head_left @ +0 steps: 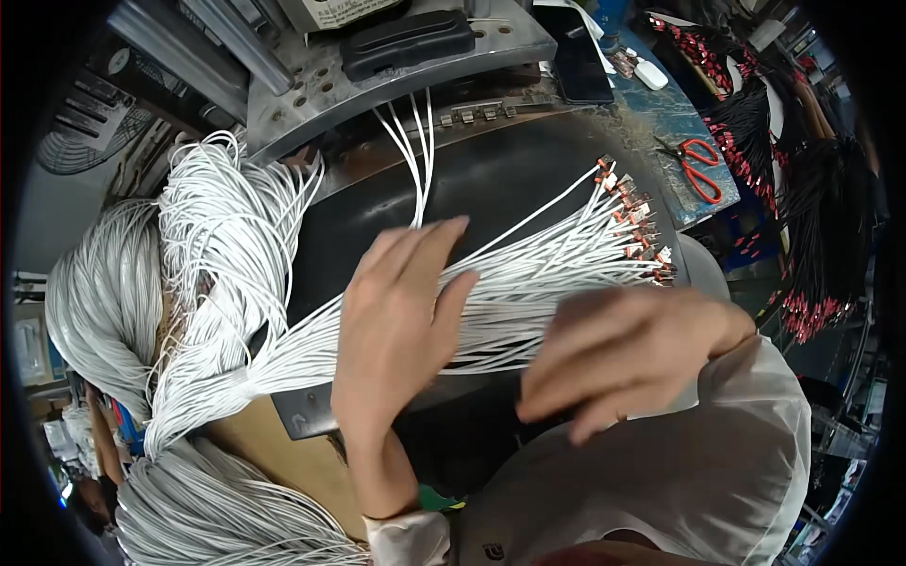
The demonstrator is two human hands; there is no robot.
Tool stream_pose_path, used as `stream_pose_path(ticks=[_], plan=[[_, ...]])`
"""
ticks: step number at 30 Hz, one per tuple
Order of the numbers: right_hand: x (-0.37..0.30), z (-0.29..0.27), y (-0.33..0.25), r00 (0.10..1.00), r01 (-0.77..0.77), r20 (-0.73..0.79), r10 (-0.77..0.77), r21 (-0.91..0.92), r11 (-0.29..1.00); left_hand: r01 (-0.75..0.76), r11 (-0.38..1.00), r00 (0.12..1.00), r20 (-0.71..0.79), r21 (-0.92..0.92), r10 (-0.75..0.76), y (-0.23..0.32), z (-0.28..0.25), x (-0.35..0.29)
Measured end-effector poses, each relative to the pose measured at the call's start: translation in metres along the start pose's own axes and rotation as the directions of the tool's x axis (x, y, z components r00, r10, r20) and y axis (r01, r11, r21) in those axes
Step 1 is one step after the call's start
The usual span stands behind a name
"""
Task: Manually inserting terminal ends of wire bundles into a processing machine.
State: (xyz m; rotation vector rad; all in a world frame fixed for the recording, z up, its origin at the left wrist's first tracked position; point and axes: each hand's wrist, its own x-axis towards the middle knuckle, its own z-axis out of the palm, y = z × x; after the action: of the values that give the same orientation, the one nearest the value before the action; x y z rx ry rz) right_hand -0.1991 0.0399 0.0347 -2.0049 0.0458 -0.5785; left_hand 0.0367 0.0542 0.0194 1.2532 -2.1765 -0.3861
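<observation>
My left hand (396, 321) is over a thick bundle of white cables (510, 250) on a black work surface (340, 226). Several thin white cables (422, 156) drop from the machine and pass under its curled fingers; the palm is hidden, and the thumb stands somewhat apart. Small metal and orange terminals (642, 226) cap the bundle's right-hand ends. My right hand (623, 349), smeared by motion, is at the bundle's lower right near those ends. Whether it holds anything does not show.
A perforated metal machine plate (500, 47) overhangs the far side. Big coils of white cable (104, 292) fill the left. Red-handled scissors (700, 170), a phone (578, 61) and a blue table (637, 123) sit far right; black cables with red ends (812, 245) hang beyond.
</observation>
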Motion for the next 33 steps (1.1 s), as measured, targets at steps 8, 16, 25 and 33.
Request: stream_pose_path(ticks=[8, 16, 25, 33], plan=[[0.024, -0.059, 0.085, 0.862, -0.473, -0.349, 0.367, -0.294, 0.831, 0.113, 0.971, 0.963, 0.217, 0.212, -0.160, -0.076, -0.036, 0.012], [0.015, -0.066, 0.100, 0.859, -0.501, -0.334, 0.389, -0.388, 0.773, 0.016, 0.997, 0.855, 0.516, 0.080, -0.055, -0.007, -0.045, -0.006], [0.033, -0.031, 0.032, 0.894, -0.439, -0.086, 0.440, -0.365, 0.821, 0.190, 0.940, 0.896, -0.341, -0.282, -0.284, -0.051, -0.032, -0.030], [0.029, -0.139, -0.009, 0.503, -0.574, 0.151, 0.851, -0.678, 0.459, 0.291, 0.957, 0.955, -0.070, 0.016, -0.289, -0.041, -0.001, -0.022]])
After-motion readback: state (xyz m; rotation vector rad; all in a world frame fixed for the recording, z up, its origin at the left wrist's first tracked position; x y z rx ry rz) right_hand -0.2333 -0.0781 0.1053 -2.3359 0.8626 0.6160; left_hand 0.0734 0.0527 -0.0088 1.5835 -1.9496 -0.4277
